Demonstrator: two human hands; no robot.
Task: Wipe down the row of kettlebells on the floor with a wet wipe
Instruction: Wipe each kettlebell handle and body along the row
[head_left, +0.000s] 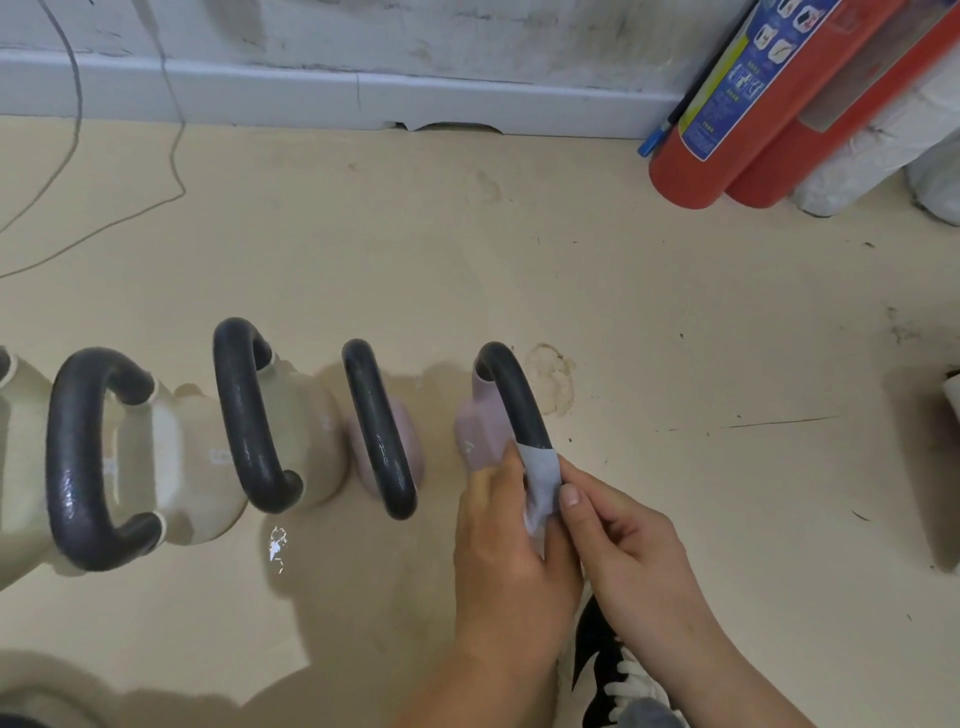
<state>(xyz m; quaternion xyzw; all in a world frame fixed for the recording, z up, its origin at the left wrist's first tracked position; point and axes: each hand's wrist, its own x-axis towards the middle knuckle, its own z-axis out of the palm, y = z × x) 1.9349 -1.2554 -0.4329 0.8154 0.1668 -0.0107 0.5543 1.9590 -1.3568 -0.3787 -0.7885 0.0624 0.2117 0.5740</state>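
Wipe (543, 475) wrapped round rightmost handle (514, 395) | pinched between both hands' fingers (569, 493)

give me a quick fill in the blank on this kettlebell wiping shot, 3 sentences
1. The wet wipe is wrapped around the ____ of the pink kettlebell at the right end of the row.
2. Both fire extinguishers by the wall are ____ in colour.
3. The left hand and right hand both hold the ____.

Answers: handle; red; wipe

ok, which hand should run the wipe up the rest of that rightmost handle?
Right hand: it pinches the wet wipe wrapped round the handle. The left hand only grips beside it.
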